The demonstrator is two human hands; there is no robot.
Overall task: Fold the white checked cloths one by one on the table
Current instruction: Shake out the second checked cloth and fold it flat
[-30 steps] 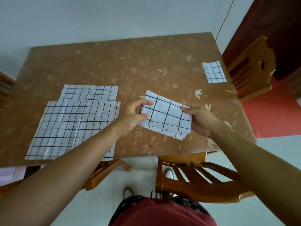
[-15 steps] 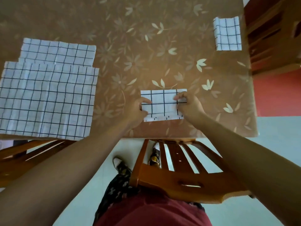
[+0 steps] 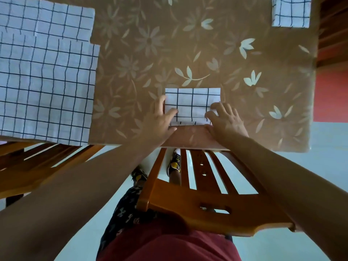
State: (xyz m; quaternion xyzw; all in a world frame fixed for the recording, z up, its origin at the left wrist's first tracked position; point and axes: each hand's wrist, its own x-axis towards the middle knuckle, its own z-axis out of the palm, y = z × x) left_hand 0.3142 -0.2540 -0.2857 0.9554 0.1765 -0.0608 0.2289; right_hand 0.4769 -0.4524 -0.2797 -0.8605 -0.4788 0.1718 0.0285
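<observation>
**Item in work.** A folded cloth (image 3: 192, 101) lies flat on the counter (image 3: 207, 53), close to the counter's near edge. It has been reduced to a small oblong. Its long axis runs left to right, parallel with that edge. A thin strip of the lower layers shows along its near side, so the layers are not quite flush.

**Grips.** The left grip (image 3: 160, 125) holds the cloth's near left corner, with the thumb on top and the fingers along the left edge. The right grip (image 3: 225, 120) has its fingertips bent down onto the near right corner. Whether it nips the layers or only pins them cannot be told at this angle.

**Governing relation.** The cloth lies directly beyond both grips, one at each end of its near long side. Neither grip is nearer than the other.

**Surroundings, taken from the folded cloth.**
- Well apart to its left lie the unfolded cloths (image 3: 47, 91), spread one over another. The lowest edge overhangs the counter.
- Beyond it and well apart to the right sits a finished cloth (image 3: 291, 12).
- On its near side, below the counter edge, stands a wooden chair (image 3: 188, 206).

**Assessment.**
- This piece looks nearly complete.
- A last fold would most likely bring one short end across to the other. Either grip could lead it while the other anchors.
- If the piece is instead to join the finished cloth, the right grip is on the better side.
- The stepped near edge should be squared first, or the layers may slip further.
</observation>
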